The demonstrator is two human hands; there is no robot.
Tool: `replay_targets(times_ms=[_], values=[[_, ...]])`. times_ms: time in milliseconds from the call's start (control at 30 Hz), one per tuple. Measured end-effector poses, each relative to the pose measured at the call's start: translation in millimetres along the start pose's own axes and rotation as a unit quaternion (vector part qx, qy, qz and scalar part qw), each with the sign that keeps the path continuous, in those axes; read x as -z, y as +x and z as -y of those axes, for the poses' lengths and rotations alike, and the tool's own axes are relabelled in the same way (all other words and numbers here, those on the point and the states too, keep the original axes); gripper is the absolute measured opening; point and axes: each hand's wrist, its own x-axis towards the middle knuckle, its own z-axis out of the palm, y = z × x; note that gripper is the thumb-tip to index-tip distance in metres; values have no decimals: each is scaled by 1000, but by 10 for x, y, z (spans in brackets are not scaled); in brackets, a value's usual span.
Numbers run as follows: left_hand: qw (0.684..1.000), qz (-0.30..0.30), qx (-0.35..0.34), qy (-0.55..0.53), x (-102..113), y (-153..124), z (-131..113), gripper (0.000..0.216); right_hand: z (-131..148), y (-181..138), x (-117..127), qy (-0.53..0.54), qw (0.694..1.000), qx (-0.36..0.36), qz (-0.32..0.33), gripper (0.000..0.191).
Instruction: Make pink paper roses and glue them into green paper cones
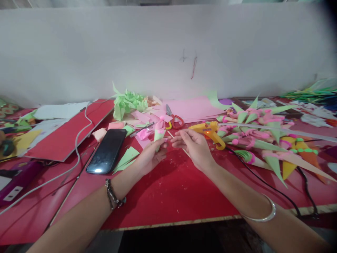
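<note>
My left hand (152, 154) is closed around a small paper flower (159, 133) with a pink bud and a pale green wrap, held upright above the red table (168, 196). My right hand (191, 144) is beside it, fingers pinched on a thin wooden stick (184, 151) that runs toward the flower. A yellow glue gun (209, 131) with a lit orange light lies just behind my right hand.
A black phone (107, 150) lies left of my hands. Red-handled scissors (173, 119) rest on pink paper sheets (193, 108). Several finished paper flowers (259, 135) pile at the right. Green paper scraps (129, 102), a grey cable (79, 147) and a black cord (263, 181) cross the table.
</note>
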Motion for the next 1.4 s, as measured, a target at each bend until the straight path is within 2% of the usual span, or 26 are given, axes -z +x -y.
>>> replay_targets(times_ms=[67, 200, 333, 500, 667, 867, 1000, 1267, 1400], values=[[1000, 12, 6, -6, 2, -6, 8, 11, 2, 0, 16, -49, 999, 16, -5, 20], [999, 42, 25, -10, 14, -14, 28, 11, 10, 11, 37, -140, 987, 51, -51, 12], [997, 72, 34, -15, 28, -7, 36, 14, -19, 30, 43, -109, 992, 36, -51, 16], [996, 75, 37, -9, 44, -12, 48, 21, -38, 25, 37, -93, 994, 18, -50, 18], [992, 113, 47, -21, 42, -40, 42, 15, -21, 2, 21, -106, 993, 33, -37, 18], [990, 117, 72, -27, 14, -53, 24, 12, -26, 5, 20, -71, 997, 25, -26, 16], [986, 134, 86, -59, -21, -68, 52, 14, -14, 12, 22, -100, 992, 46, -57, 15], [971, 161, 92, -150, -85, -90, 91, 21, 11, 2, 17, -103, 992, 60, -49, 16], [969, 160, 92, -165, -110, -102, 99, 24, 41, -11, 8, -162, 978, 125, -41, 10]])
